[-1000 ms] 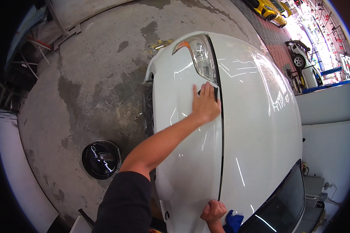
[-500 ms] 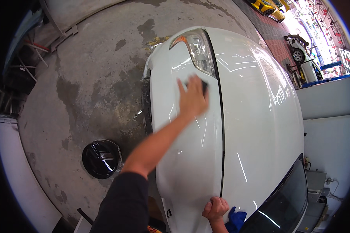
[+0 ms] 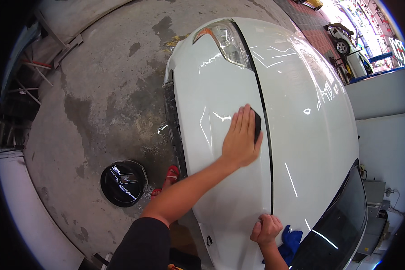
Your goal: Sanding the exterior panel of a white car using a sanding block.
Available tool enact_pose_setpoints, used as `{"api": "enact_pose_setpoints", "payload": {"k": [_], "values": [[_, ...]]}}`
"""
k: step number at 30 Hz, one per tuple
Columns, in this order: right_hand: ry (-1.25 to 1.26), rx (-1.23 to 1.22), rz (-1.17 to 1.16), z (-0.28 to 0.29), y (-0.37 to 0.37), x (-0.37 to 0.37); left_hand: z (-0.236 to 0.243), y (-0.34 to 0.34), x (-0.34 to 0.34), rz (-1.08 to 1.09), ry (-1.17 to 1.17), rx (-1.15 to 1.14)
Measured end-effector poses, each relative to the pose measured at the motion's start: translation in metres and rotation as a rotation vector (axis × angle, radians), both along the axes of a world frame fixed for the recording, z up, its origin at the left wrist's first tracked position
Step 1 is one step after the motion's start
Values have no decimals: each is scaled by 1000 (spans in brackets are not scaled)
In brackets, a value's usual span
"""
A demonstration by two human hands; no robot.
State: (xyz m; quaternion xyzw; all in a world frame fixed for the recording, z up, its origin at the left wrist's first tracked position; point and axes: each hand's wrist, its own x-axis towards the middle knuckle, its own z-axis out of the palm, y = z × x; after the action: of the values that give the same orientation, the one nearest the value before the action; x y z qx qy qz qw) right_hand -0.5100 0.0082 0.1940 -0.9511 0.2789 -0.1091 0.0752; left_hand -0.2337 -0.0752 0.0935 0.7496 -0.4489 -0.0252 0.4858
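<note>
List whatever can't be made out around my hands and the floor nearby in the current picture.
All in the head view:
- Flat black pad: mostly hidden under the bare left hand.
- Inside of the bare right hand: its curled fingers hide whether it holds anything.
- Crumpled blue cloth: partly covered by the right forearm.
- Red sandals: partly behind the left forearm.
- Yellow car: cut off by the top edge.

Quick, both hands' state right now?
Left hand: fingers extended, holding a black pad against the white fender.
Right hand: closed in a fist; contents, if any, hidden.
</note>
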Motion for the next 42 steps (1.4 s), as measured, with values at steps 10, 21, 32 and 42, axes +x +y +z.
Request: {"api": "enact_pose_setpoints", "payload": {"k": [10, 21, 32, 42], "values": [[-49, -32, -16, -2, 1, 6, -10, -35, 28, 57, 22, 141], [-174, 46, -24, -1, -2, 9, 13, 35, -78, 14, 289, -199], [-241, 105, -66, 1, 3, 18, 23, 58, -81, 128, 132, -73], [-291, 38, -33, -1, 6, 12, -41, 360, -258, -712, 565, 83]]}}
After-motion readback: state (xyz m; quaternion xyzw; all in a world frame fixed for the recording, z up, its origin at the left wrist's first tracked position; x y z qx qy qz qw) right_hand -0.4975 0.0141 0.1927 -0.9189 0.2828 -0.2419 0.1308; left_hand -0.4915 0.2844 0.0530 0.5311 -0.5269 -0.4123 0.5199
